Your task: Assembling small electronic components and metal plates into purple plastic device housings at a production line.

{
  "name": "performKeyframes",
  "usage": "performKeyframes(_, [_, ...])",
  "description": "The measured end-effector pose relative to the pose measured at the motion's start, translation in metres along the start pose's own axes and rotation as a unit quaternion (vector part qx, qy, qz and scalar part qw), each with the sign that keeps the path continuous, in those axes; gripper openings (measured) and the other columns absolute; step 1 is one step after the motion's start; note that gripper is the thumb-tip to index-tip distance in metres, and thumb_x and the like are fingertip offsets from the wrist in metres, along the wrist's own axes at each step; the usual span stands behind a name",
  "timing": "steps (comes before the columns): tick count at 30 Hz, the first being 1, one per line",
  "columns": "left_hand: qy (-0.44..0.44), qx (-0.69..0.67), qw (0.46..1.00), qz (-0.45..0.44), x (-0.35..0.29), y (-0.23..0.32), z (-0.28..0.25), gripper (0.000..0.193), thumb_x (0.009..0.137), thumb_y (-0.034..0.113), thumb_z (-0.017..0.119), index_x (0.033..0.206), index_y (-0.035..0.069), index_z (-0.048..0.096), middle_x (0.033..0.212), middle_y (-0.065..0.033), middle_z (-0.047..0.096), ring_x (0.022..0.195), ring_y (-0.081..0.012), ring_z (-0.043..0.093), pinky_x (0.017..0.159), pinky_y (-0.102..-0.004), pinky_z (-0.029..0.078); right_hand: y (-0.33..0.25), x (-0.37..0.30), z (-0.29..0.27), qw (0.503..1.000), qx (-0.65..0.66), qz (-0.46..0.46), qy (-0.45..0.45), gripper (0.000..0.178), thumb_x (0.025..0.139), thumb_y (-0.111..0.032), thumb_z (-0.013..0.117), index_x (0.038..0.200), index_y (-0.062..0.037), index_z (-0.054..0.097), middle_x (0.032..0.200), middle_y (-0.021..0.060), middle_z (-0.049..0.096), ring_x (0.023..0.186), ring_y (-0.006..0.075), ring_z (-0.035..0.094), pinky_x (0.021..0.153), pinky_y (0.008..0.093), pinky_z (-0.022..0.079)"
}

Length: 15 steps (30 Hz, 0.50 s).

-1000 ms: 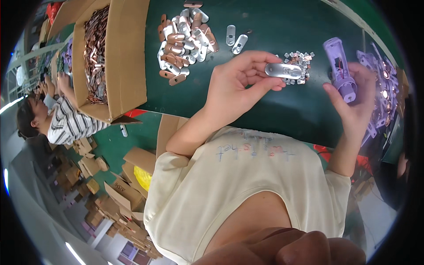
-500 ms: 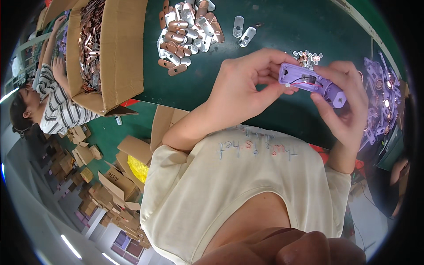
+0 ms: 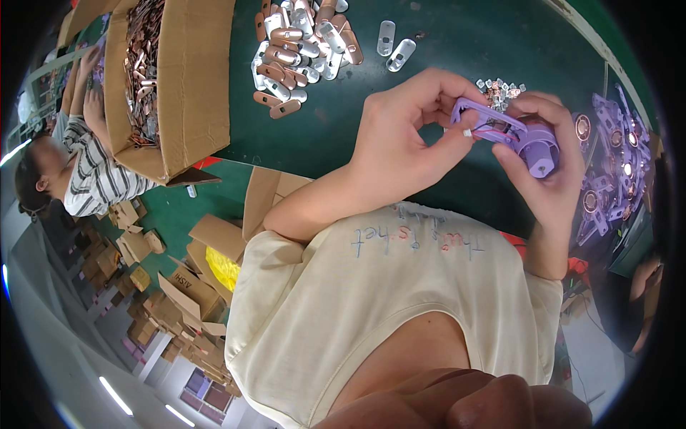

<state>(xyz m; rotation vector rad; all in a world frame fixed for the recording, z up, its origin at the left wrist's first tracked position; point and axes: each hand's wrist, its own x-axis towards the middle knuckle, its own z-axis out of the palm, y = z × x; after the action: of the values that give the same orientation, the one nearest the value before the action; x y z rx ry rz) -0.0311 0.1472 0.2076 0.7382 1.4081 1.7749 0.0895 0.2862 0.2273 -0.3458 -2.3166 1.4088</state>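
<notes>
Between my two hands, above the table, is a purple plastic housing [image 3: 493, 123] with a long open frame and a rounded end. Thin red and black wires run inside it to a small white connector [image 3: 468, 133]. My left hand [image 3: 407, 129] pinches the frame's left end, its thumb beside the connector and a fingertip showing in the opening. The fingers of my right hand [image 3: 550, 157] are wrapped round the rounded end, thumb on the near side. Just beyond the housing lies a cluster of small clear and copper-coloured pieces [image 3: 500, 90] on the green table [image 3: 314, 136].
Silver and copper-coloured oval plates [image 3: 293, 61] are heaped at the far left, with two silver plates [image 3: 396, 55] apart. A cardboard box [image 3: 193, 79] of metal parts stands further left. Purple parts [image 3: 614, 164] pile up at right. A co-worker [image 3: 93, 164] in stripes sits at left.
The housing has tilted, so its rounded end shows more from the side. My left thumb and fingers have shifted at the connector and into the frame's opening; my right hand has moved slightly left.
</notes>
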Motion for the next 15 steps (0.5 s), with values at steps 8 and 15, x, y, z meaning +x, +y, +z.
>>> performKeyframes(8, [0.074,0.151,0.982,0.081,0.002,-0.036,-0.018,0.019,0.075,-0.003,0.066,0.093,-0.002,0.057,0.084,-0.0065,0.058,0.071,-0.0104,0.057,0.063,-0.0217,0.046,0.026,0.005,0.023,0.998,0.025,-0.04,0.034,0.027,0.07,0.003,0.069,0.092,-0.0011,0.055,0.085,0.0067,0.058,0.078,0.0121,0.056,0.067,0.0215,0.044])
performKeyframes(15, [0.162,0.367,0.914,0.054,0.048,-0.038,-0.055,0.043,0.077,0.02,0.071,0.104,-0.004,0.048,0.085,-0.0117,0.058,0.071,-0.0193,0.059,0.063,-0.0282,0.049,0.078,0.156,-0.006,0.983,0.074,0.163,0.044,0.02,0.071,-0.01,0.073,0.078,-0.0032,0.056,0.063,0.0035,0.057,0.051,0.0084,0.051,0.052,0.0212,0.041])
